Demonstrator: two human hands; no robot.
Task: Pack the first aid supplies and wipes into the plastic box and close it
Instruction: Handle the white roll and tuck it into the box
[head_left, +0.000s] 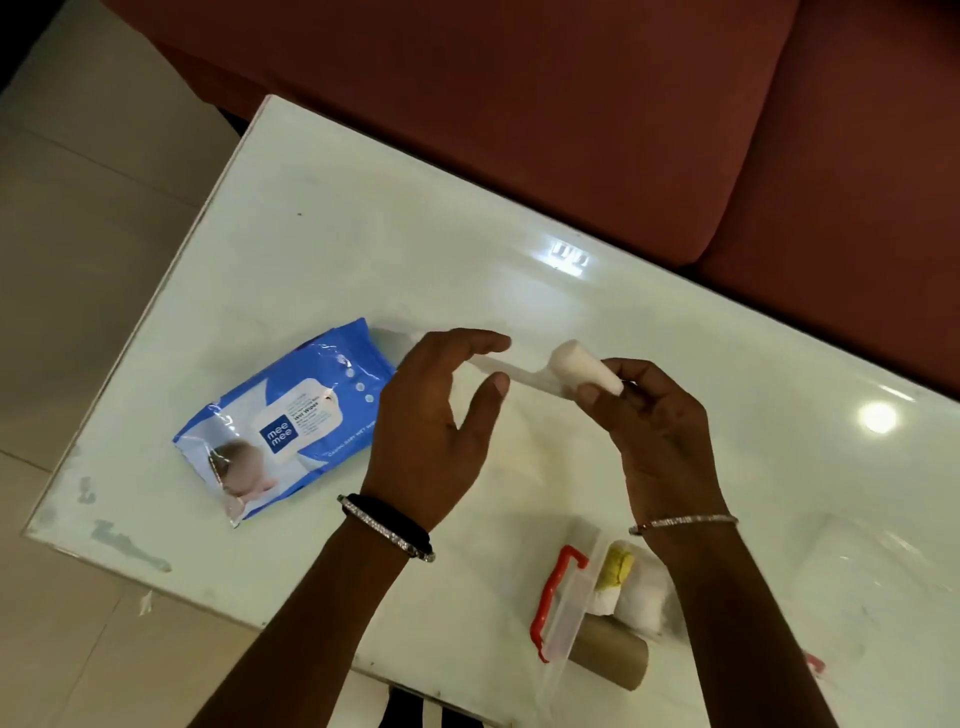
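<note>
My right hand (654, 431) grips a white gauze bandage roll (582, 366) above the table, and a loose strip of gauze runs from it leftwards. My left hand (436, 415) hovers at the strip's far end with thumb and fingers apart; whether it touches the strip I cannot tell. A blue pack of wet wipes (291, 421) lies flat on the table, left of my hands. The clear plastic box (571, 608) with a red latch sits at the near edge under my right forearm. A brown roll (613, 660), a yellow item and white cotton lie in it.
The white glossy table (415, 234) stands skewed, its left edge over a tiled floor. A dark red sofa (675, 104) borders the far side. A clear lid-like piece (857, 582) lies at the right near edge, with a red clip beside it.
</note>
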